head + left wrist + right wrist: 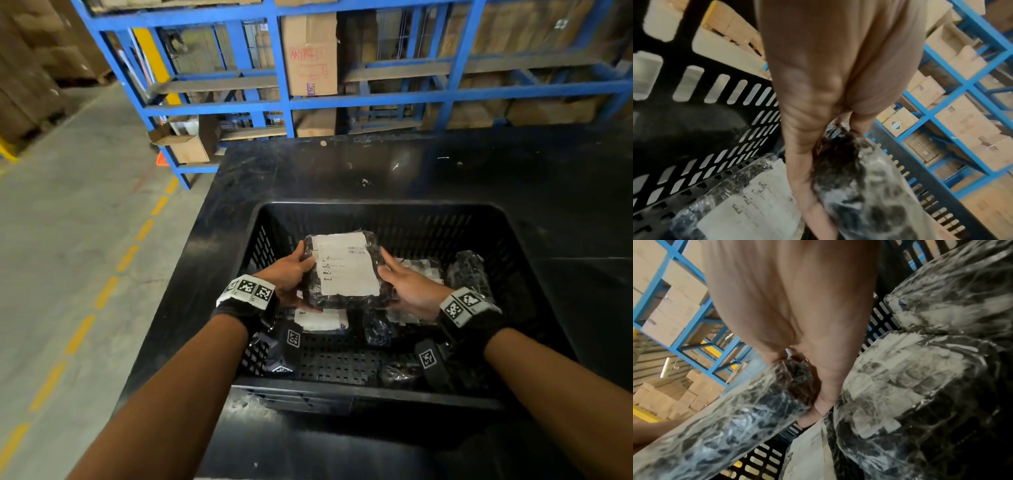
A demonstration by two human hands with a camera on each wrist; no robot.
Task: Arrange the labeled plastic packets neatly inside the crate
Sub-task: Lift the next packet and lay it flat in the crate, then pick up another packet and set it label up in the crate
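A black slotted crate stands on a black table. Both hands hold one clear packet of dark parts with a white label above the crate's middle. My left hand grips its left edge, thumb on top, fingers under it. My right hand grips the right edge. The held packet fills both wrist views. More labeled packets lie below: one under the held packet, two at the right.
The black table runs past the crate on all sides. Blue steel racks with cardboard boxes stand behind it. A concrete floor with a dashed yellow line lies to the left. The crate's near floor shows bare mesh.
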